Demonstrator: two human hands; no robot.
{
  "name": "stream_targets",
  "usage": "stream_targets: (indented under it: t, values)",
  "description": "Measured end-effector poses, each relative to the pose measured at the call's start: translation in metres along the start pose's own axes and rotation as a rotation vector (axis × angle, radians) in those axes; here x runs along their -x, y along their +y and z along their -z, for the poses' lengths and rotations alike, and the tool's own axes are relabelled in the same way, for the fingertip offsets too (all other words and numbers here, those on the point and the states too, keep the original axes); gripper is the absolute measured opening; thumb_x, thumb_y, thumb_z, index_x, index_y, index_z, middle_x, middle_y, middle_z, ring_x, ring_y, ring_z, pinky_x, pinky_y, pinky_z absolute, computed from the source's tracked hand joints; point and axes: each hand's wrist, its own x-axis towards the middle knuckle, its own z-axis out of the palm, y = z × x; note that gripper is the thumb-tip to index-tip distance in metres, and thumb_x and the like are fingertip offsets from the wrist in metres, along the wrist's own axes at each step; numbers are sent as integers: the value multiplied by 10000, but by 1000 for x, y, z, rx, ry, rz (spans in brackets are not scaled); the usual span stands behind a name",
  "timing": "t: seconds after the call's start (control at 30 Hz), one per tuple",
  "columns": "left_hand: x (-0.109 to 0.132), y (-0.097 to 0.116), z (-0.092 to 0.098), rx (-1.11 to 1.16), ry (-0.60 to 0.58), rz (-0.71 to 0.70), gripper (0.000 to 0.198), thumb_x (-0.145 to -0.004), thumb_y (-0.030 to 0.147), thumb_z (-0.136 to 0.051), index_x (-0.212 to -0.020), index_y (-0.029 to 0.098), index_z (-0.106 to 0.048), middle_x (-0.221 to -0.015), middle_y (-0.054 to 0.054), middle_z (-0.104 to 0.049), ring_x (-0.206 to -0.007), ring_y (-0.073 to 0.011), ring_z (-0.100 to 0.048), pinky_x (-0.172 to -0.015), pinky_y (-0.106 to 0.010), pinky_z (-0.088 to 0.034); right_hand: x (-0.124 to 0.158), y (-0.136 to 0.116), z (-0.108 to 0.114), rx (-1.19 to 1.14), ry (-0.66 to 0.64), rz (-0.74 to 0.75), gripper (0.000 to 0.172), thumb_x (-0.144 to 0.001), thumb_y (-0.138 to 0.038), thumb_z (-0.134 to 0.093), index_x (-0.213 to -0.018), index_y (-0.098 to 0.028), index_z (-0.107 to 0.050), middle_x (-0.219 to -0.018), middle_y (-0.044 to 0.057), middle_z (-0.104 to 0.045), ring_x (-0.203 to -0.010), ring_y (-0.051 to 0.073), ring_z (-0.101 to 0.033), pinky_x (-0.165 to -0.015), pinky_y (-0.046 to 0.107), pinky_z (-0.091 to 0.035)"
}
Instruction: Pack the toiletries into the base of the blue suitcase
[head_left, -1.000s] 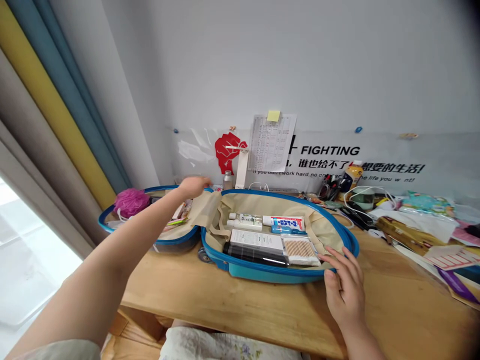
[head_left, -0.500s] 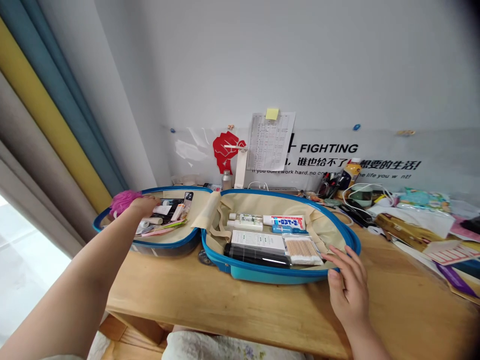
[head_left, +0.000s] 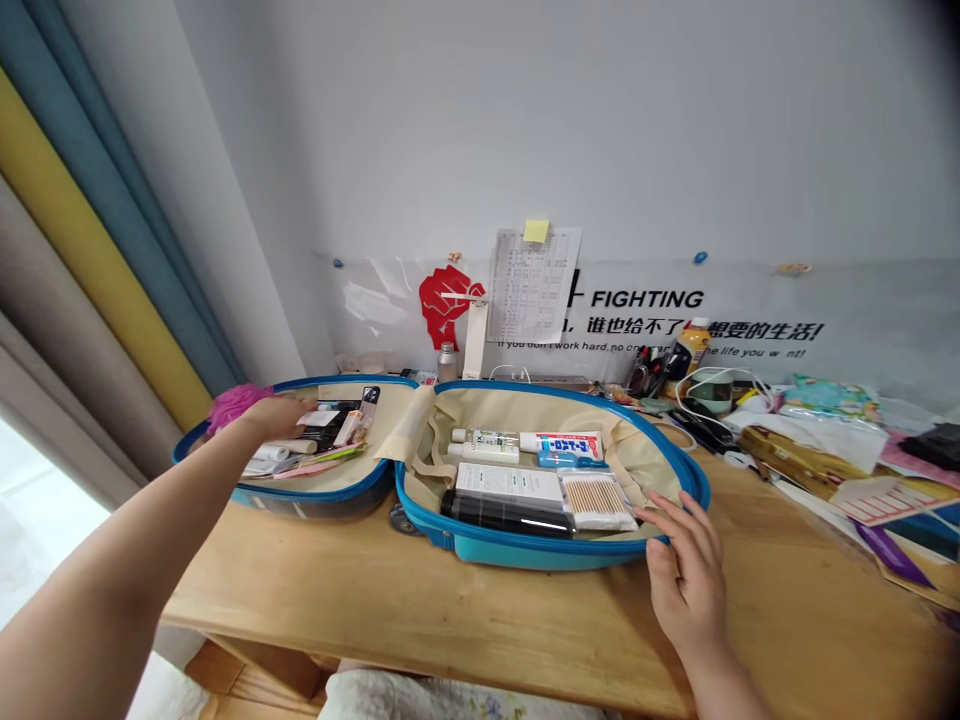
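An oval turquoise suitcase with blue edging and beige cloth lining (head_left: pixel 555 556) lies open on the light-brown wooden desk (head_left: pixel 450 620), its two halves side by side. The left hand (head_left: pixel 279 416) reaches over the left half, beside a bright pink mesh bath puff (head_left: pixel 236 403) and near a small flat black package with a white label (head_left: pixel 326 422); its fingertips are small and partly hidden, so I cannot tell whether they pinch anything. The right hand (head_left: pixel 688 560) is spread, thumb apart from the fingers, at the near right edge of the right half, holding nothing. Just left of its fingertips lies a clear packet of cotton swabs (head_left: pixel 598 500), beside a white rectangular box (head_left: pixel 510 482). Farther back lies a white, red and blue toothpaste tube (head_left: pixel 566 444).
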Motion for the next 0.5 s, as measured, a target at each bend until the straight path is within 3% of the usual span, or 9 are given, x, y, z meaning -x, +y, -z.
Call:
stream_targets:
  t: [0.1, 0.2, 0.3, 0.4, 0.5]
  values:
    - [1, 7, 19, 40, 67, 13, 363, -875, 326, -466, -1221, 216, -464, -1093, -25, -694, -930, -191, -622, -723, -223, -401, 0, 1, 0, -4, -5, -6, 298, -924, -363, -399, -1029, -215, -634, -1136, 119, -646, -1301, 323, -441, -1027, 555, -384]
    - [-1, 36, 49, 100, 185, -48, 408, -910, 429, -410, -1259, 218, -428, -1195, -49, -643, -1010, -206, -609, -764, -239, -413, 0, 1, -1, -1, 6, -1, 296, -925, -370, -400, -1013, -216, -637, -1128, 114, -649, -1295, 326, -447, -1027, 559, -380]
    - [-4, 88, 80, 219, 300, -281, 423, -882, 459, -480, -1237, 229, -471, -1197, -49, -636, -1036, -217, -605, -817, -249, -424, -1, 1, -2, 5, 20, 16, 294, -931, -364, -396, -1018, -217, -635, -1129, 115, -648, -1285, 323, -455, -1017, 554, -386]
    - [-4, 149, 99, 243, 229, -548, 462, -860, 448, -552, -1268, 237, -495, -1183, -57, -644, -1029, -220, -612, -829, -257, -438, -1, 0, -1, 16, 17, 23, 296, -936, -359, -389, -1024, -217, -632, -1127, 115, -647, -1279, 319, -458, -1003, 546, -395]
    - [-6, 199, 101, 212, 141, -679, 418, -850, 412, -593, -1228, 237, -561, -1223, -77, -627, -1095, -241, -593, -883, -277, -436, -1, -1, -1, 20, 15, 24, 293, -935, -353, -390, -1024, -215, -633, -1130, 113, -645, -1279, 314, -453, -1001, 542, -396]
